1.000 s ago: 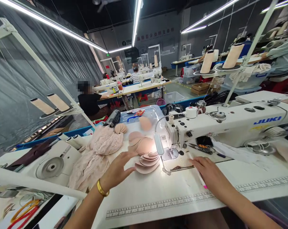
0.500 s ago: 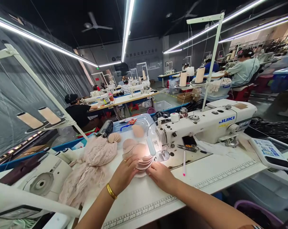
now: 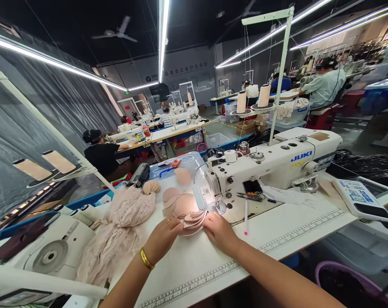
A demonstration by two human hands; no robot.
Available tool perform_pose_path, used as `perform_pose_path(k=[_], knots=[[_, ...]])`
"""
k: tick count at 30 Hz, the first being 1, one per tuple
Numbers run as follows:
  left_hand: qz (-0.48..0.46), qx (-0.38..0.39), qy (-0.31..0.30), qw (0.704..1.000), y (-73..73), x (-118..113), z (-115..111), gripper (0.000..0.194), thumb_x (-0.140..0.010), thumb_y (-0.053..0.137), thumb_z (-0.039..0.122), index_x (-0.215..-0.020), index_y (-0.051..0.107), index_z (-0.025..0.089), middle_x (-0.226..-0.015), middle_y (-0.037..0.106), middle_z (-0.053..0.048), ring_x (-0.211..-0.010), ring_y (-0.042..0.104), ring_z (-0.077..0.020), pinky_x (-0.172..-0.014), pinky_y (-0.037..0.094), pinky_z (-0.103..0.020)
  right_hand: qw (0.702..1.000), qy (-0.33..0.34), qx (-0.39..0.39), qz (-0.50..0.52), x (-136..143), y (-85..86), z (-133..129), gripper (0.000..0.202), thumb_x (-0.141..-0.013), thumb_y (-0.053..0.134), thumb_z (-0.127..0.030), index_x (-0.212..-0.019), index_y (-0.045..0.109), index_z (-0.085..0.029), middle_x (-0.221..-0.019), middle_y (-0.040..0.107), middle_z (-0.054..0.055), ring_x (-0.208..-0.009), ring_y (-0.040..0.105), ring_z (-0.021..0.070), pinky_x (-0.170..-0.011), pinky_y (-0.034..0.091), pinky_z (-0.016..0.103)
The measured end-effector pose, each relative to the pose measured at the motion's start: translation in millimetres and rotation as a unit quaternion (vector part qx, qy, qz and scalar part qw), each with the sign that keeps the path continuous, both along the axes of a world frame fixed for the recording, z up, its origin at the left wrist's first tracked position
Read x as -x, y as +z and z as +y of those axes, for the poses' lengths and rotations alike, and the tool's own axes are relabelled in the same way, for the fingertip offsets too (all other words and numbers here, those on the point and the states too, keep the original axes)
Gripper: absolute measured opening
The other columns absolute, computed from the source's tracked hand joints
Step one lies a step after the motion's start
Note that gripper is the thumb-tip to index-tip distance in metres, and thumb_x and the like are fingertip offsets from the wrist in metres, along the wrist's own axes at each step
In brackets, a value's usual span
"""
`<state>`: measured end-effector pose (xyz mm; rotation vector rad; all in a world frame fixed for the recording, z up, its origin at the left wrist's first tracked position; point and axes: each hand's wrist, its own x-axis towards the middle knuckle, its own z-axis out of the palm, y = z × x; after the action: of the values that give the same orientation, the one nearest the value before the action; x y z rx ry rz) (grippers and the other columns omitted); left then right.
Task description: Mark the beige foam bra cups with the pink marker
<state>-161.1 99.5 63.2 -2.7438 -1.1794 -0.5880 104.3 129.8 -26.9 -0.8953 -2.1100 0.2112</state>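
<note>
Between my two hands is a fanned stack of rounded beige-pink pads [image 3: 194, 221], like bra pads, at the needle end of the sewing machine [image 3: 264, 158]. My left hand [image 3: 164, 239] grips the stack's left edge, thumb on top. On its right edge, my right hand [image 3: 222, 233] has its fingers closed on the pads; some fingertips are hidden. More loose pads [image 3: 170, 197] lie just behind the stack, and a single pad [image 3: 183, 176] rests farther back. A smaller pile of pads [image 3: 151, 187] sits by a heap of pale lace fabric [image 3: 128, 211] on the left.
Scissors [image 3: 250, 196], a dark phone [image 3: 252, 187] and a white pen with a pink tip [image 3: 246, 218] lie on the machine bed and table. A ruler strip [image 3: 194, 284] runs along the front edge. Thread cones [image 3: 241, 102] stand behind; a clear plastic bin [image 3: 194, 160] is at the back.
The left hand has shifted slightly left and now sits lower on the stack's edge. The pads are fanned more widely between the hands. The whole view has turned a little.
</note>
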Motion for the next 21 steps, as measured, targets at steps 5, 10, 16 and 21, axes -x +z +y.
perform_pose_path(k=[5, 10, 16, 21], knots=[[0.028, -0.047, -0.02, 0.998, 14.5, -12, -7, 0.028, -0.104, 0.046, 0.011, -0.101, 0.07, 0.024, -0.097, 0.072, -0.005, -0.082, 0.065, -0.022, -0.076, 0.054, -0.033, 0.999, -0.026, 0.023, 0.037, -10, -0.4, 5, 0.022, -0.095, 0.057, 0.001, -0.087, 0.06, -0.019, -0.108, 0.067, 0.007, -0.097, 0.055, 0.0245, -0.085, 0.047, 0.036], [0.055, -0.064, -0.063, 0.994, 24.3, -35, -6, 0.027, -0.101, 0.047, 0.002, -0.099, 0.067, 0.022, -0.135, 0.067, -0.01, -0.121, 0.063, -0.0267, -0.096, 0.056, -0.039, 0.998, -0.005, 0.037, 0.047, -10, 0.2, 7, 0.022, -0.09, 0.063, 0.002, -0.085, 0.061, -0.02, -0.105, 0.072, 0.003, -0.098, 0.057, 0.0245, -0.086, 0.048, 0.036], [0.073, -0.02, -0.069, 0.995, 29.6, -61, 23, 0.022, -0.095, 0.056, 0.002, -0.086, 0.065, 0.021, -0.1, 0.075, -0.006, -0.09, 0.07, -0.0223, -0.078, 0.056, -0.033, 0.998, 0.003, 0.038, 0.054, -9, -1.4, 9, 0.021, -0.092, 0.061, -0.001, -0.084, 0.063, -0.02, -0.102, 0.071, 0.005, -0.097, 0.058, 0.0248, -0.085, 0.048, 0.036], [0.059, -0.027, -0.065, 0.996, 34.4, -67, 34, 0.017, -0.097, 0.057, 0.008, -0.088, 0.064, 0.021, -0.076, 0.069, -0.001, -0.068, 0.065, -0.0199, -0.064, 0.048, -0.03, 0.998, -0.001, 0.031, 0.053, -10, -3.8, 11, 0.02, -0.091, 0.06, -0.002, -0.087, 0.065, -0.02, -0.103, 0.071, 0.006, -0.097, 0.059, 0.0251, -0.085, 0.048, 0.036]])
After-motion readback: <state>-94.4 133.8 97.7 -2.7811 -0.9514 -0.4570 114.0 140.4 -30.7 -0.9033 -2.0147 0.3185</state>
